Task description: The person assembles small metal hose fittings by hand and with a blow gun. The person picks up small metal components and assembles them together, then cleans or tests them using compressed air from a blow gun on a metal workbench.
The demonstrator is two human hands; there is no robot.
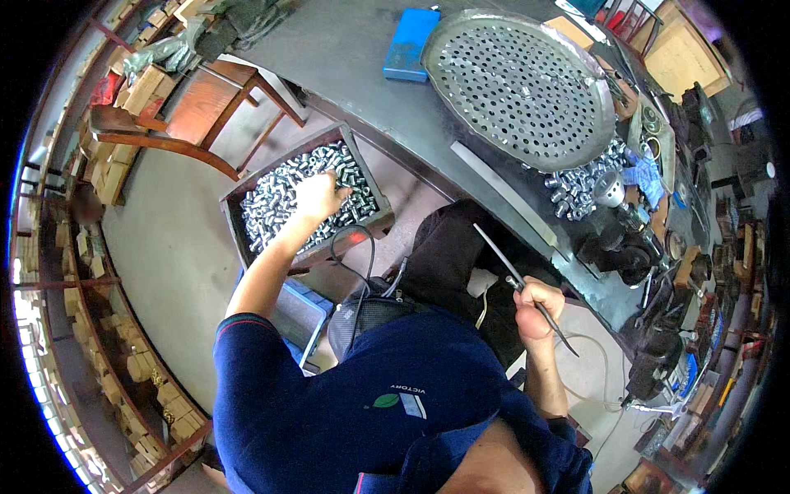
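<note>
Down in a box of small metal cylinders (pixel 276 198), my left hand (pixel 319 198) rests on the heap. Its thumb shows, but the fingertips are hidden under the hand, so I cannot tell whether it grips any. My right hand (pixel 539 309) is closed around a long, thin dark rod (pixel 494 249) with a tapered end, held slantwise beside the bench edge. A small metal piece (pixel 514 282) sits at the rod by my thumb; how it is held is not clear.
On the grey workbench (pixel 329 49) lie a large round perforated metal tray (pixel 518 90), a blue box (pixel 410 45), a flat metal strip (pixel 502 191) and a pile of metal cylinders (pixel 572 185). A wooden chair (pixel 206 107) stands beyond the parts box. Below it is a blue crate (pixel 300 317).
</note>
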